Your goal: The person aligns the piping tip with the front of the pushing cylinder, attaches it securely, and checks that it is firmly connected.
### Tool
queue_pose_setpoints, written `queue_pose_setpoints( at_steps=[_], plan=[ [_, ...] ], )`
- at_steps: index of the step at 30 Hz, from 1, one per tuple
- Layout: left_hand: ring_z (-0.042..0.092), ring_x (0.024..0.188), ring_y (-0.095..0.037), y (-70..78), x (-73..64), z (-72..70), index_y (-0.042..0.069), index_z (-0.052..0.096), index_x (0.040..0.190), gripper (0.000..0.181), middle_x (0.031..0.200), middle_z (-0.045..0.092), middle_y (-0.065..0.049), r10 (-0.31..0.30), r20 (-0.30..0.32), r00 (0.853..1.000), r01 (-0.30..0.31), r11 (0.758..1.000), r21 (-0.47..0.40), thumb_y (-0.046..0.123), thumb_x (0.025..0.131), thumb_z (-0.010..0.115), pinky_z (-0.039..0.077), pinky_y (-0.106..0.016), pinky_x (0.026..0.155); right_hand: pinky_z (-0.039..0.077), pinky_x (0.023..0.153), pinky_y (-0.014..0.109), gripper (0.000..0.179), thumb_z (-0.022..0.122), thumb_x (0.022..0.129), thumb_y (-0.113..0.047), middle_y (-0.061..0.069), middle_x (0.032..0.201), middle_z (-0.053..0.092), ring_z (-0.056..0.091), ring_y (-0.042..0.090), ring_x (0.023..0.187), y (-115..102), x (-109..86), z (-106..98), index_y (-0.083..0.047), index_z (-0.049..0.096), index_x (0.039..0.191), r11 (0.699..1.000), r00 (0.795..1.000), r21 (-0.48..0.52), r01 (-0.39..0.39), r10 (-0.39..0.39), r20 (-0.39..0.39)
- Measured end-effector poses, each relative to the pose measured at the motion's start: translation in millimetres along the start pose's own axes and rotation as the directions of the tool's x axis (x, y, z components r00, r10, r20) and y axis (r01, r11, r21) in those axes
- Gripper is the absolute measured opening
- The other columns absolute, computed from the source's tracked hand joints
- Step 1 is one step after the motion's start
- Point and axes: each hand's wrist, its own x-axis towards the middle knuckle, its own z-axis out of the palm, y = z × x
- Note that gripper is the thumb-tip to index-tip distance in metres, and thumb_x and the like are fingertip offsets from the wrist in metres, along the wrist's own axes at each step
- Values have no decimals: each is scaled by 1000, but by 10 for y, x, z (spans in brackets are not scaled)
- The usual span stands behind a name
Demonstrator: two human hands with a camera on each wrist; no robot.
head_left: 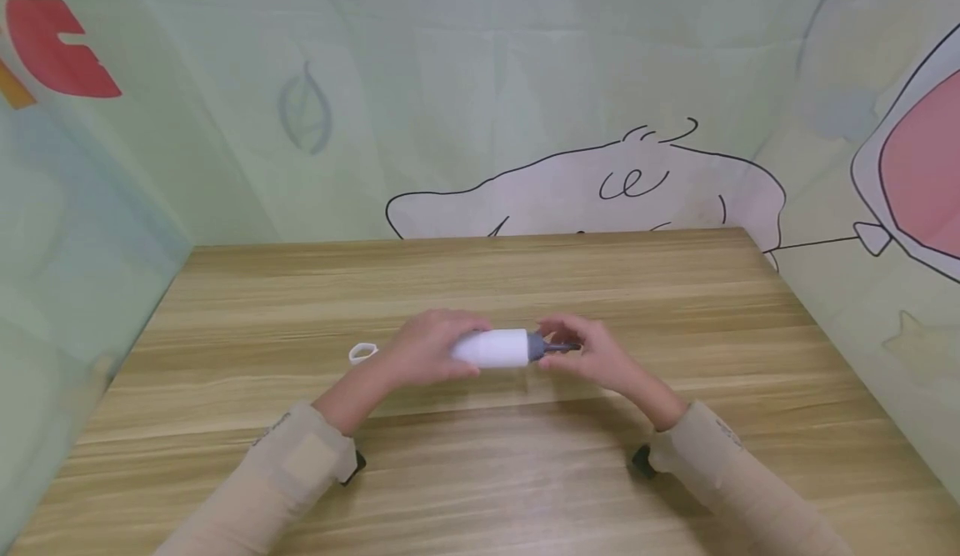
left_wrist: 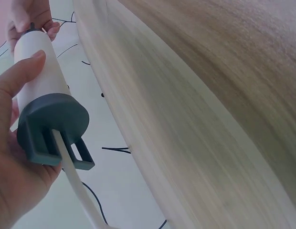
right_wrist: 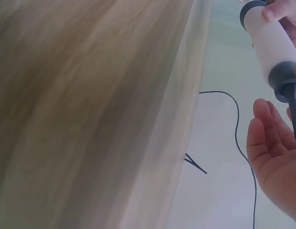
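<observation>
A white syringe-like tube [head_left: 504,348] with dark grey ends lies level above the table between my two hands. My left hand [head_left: 431,348] grips its white barrel, thumb on the near side. In the left wrist view, the grey end cap [left_wrist: 57,119] has bracket-like grips, and a white rod [left_wrist: 79,186] comes out of it. A white ring [head_left: 363,352] shows left of this hand. At the other end, a thin dark nozzle [right_wrist: 293,109] sticks out of the grey collar [right_wrist: 283,76]. My right hand [head_left: 592,354] surrounds the nozzle with loosely bent, spread fingers; thumb contact with the collar is unclear.
Beneath both hands is a wood-grain table [head_left: 525,473]. A pale green cloth [head_left: 480,106] with cartoon drawings hangs behind the table and along its sides.
</observation>
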Motion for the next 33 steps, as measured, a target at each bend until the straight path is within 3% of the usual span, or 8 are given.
queue_pose_setpoints(
  at_steps=[6,18,23,28,33],
  plan=[
    [60,92,-15,5,0,-3,15,58,111,48,106,64,-1,-19,6,1000,19,1000,3,29,68,74,47,-33,77,51,75,34,34,68,73,-2,13,97,63,62,21,84,-6,9,27,0,55,105,998,998,15,57,-57,1],
    [60,92,-16,22,-10,-12,15,58,110,48,107,64,-1,-17,13,1000,17,1000,1,27,67,74,48,-34,78,51,77,31,32,65,79,-16,15,100,65,62,23,91,-12,4,24,0,59,106,999,999,12,-36,36,14],
    [60,93,-17,24,-19,-18,15,58,112,48,108,63,-2,-16,12,1000,15,1000,18,29,68,74,48,-34,79,49,76,30,46,69,75,-11,15,104,62,60,24,92,11,12,33,2,50,115,998,999,-36,50,-50,5],
    [60,92,-16,25,-19,-12,15,58,111,48,106,64,-1,-3,4,1000,3,1000,24,29,67,74,48,-34,77,47,74,30,41,73,68,-4,9,97,61,56,19,88,9,24,52,0,53,103,983,988,-106,152,-155,-24],
    [60,92,-16,27,-16,-6,15,58,111,48,106,64,-1,1,-1,1000,-1,1000,20,28,68,74,48,-34,77,45,79,34,28,70,72,-6,8,95,64,57,17,88,2,13,49,-4,58,98,991,992,-67,116,-118,-35]
  ],
)
